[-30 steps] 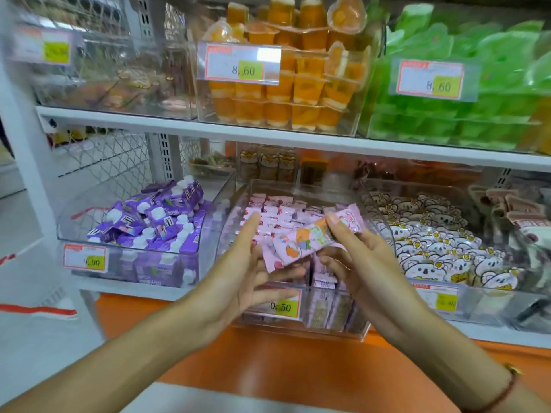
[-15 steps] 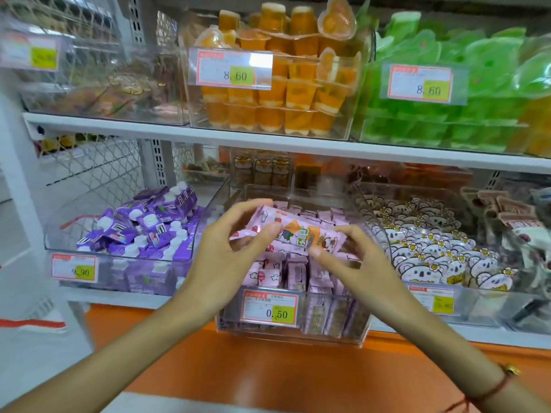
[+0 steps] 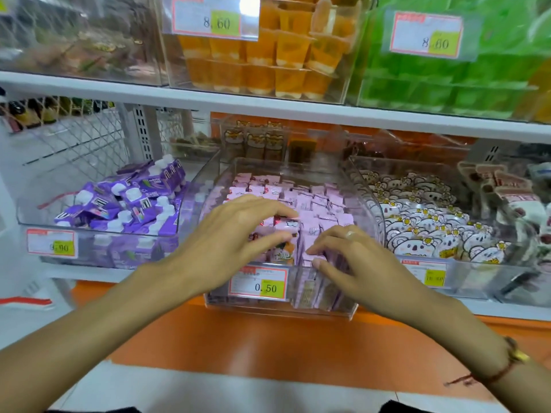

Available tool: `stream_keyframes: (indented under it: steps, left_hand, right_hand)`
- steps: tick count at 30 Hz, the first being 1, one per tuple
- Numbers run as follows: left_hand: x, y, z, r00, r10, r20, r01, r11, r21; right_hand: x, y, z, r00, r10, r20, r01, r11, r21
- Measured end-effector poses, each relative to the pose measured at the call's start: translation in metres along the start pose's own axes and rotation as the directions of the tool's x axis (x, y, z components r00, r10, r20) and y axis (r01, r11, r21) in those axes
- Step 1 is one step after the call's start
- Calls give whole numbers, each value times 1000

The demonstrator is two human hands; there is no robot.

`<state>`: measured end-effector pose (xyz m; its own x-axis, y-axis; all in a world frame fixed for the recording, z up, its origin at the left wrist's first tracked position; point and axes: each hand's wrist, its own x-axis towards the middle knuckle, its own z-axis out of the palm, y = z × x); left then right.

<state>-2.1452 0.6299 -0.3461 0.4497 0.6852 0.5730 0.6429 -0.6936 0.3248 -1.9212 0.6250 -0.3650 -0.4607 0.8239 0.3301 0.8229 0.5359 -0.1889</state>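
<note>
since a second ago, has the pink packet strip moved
Yes, the packet strip went down from above the 0.50 price tag into the clear bin.

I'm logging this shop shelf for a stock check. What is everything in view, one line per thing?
small pink snack packets: many, pink, middle bin, lower shelf
clear plastic middle bin: one, transparent, holds the pink packets
purple pouches with white caps: many, purple, lower-left bin
white koala-face packets: many, white, lower-right bin
orange jelly cups: many, orange, upper shelf, middle
green translucent packs: many, green, upper right
left hand: one, flat on the pink packets
right hand: one, fingers bent onto the front packets
</note>
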Motion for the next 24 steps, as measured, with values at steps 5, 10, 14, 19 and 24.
stream_keyframes:
  steps: [5,10,14,19,24]
  left_hand:
    - [-5,-3,25,962,-70,265,47,994,95]
    - [-9,0,29,965,-33,259,-22,978,208]
    - [-16,-3,24,986,-82,145,60,987,147]
    - [-26,-5,20,984,-79,157,57,988,144]
    - [-27,-7,12,980,-108,166,93,991,94]
  right_hand:
    - [1,2,1,1000,0,3,0,1000,29]
    - [6,5,-1,999,19,29,-22,994,104]
    - [20,-1,0,992,40,-123,-34,998,47]
    - [47,-10,14,999,35,-5,-35,998,-44]
    - [59,-9,13,997,44,67,-40,997,-59]
